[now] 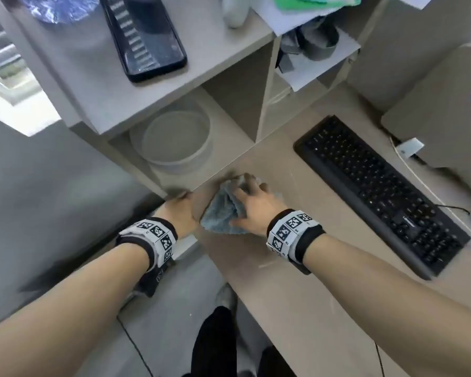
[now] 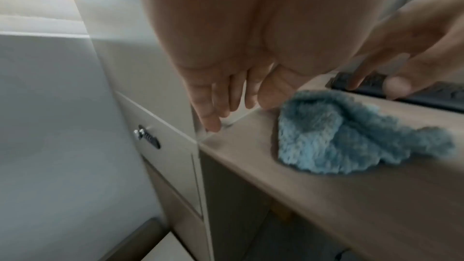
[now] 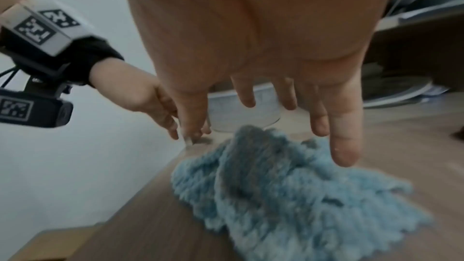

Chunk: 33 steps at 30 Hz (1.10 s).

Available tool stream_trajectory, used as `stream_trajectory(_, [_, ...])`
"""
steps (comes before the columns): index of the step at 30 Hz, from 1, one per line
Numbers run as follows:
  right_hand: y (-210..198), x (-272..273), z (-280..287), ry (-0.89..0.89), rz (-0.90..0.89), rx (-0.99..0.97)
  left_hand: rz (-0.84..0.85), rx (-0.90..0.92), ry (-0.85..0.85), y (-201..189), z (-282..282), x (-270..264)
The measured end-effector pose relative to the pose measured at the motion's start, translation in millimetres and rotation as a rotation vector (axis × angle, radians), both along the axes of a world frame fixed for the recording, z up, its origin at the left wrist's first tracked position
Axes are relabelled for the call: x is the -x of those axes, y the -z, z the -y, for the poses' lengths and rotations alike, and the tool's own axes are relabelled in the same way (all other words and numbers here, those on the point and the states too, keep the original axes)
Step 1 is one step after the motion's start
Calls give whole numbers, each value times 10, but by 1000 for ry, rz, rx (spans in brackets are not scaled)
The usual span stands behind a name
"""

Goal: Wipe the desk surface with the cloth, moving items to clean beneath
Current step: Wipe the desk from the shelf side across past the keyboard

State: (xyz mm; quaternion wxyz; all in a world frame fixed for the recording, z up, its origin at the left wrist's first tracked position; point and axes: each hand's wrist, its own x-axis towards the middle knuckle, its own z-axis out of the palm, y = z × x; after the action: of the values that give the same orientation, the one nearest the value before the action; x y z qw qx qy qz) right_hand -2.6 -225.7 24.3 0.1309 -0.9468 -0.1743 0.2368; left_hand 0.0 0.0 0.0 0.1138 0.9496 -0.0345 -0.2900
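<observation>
A fluffy blue cloth (image 1: 222, 212) lies crumpled on the beige desk (image 1: 297, 257) near its left front corner. My right hand (image 1: 252, 204) is spread over the cloth with straight fingers. In the right wrist view those fingers (image 3: 319, 114) hover just above the cloth (image 3: 276, 195), and I cannot tell if any of them touch it. My left hand (image 1: 181, 210) is beside the cloth on its left. Its straight fingers (image 2: 213, 114) point down at the desk corner (image 2: 216, 142), holding nothing. The cloth (image 2: 339, 138) is apart from the left hand.
A black keyboard (image 1: 378, 191) lies at an angle to the right of the cloth. A round pale container (image 1: 174, 140) sits in the cubby under the shelf (image 1: 136, 99), just behind the cloth. A dark phone-like device (image 1: 147, 36) lies on the shelf. A locked drawer (image 2: 160, 146) is below left.
</observation>
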Motion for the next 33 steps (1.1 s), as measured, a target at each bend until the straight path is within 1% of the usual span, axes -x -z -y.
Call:
stream_trajectory(1, [102, 21, -100, -25, -36, 32, -21, -32, 18, 118, -69, 10])
stream_trajectory(3, [260, 93, -216, -50, -17, 135, -17, -74, 63, 206, -99, 61])
stream_trajectory(4, [343, 120, -248, -66, 2, 175, -8, -55, 31, 192, -89, 97])
stream_trajectory(6, [364, 89, -225, -48, 4, 170, 2, -5, -15, 207, -80, 129])
stream_trajectory(9, [294, -63, 13, 91, 38, 82, -22, -6, -46, 206, -85, 85])
stream_trajectory(11, [215, -178, 283, 235, 122, 42, -42, -32, -50, 179, -55, 20])
stream_trajectory(13, [147, -283, 598, 360, 190, 59, -40, -92, -19, 128, 9, -36])
stream_trajectory(14, [136, -319, 731, 398, 164, 100, -29, -117, -5, 118, 39, -52])
stream_trajectory(15, [158, -340, 828, 414, 102, 143, -29, -132, -2, 105, 72, -59])
stream_trajectory(17, [278, -312, 881, 406, -40, 189, -30, -156, -6, 92, 112, -59])
stream_trajectory(18, [350, -261, 839, 405, -71, 185, -26, -165, -3, 90, 116, -49])
stream_trajectory(21, [493, -69, 586, 390, -47, 139, -10, -156, 5, 103, 65, -4])
stream_trajectory(23, [506, 31, 466, 301, -24, 141, -15, -140, 7, 135, -2, 41])
stream_trajectory(26, [484, 2, 662, 238, -36, 133, -12, -120, 34, 166, -68, 89])
stream_trajectory(28, [431, -144, 868, 286, -58, 190, -13, -97, 50, 152, -102, 103])
stream_trajectory(30, [361, -352, 907, 353, -86, 286, 3, -87, 69, 128, -128, 101])
stream_trajectory(32, [337, -517, 672, 413, -143, 313, 34, -77, 84, 117, -153, 105])
stream_trajectory(33, [337, -546, 488, 415, -169, 297, 42, -74, 90, 116, -162, 115])
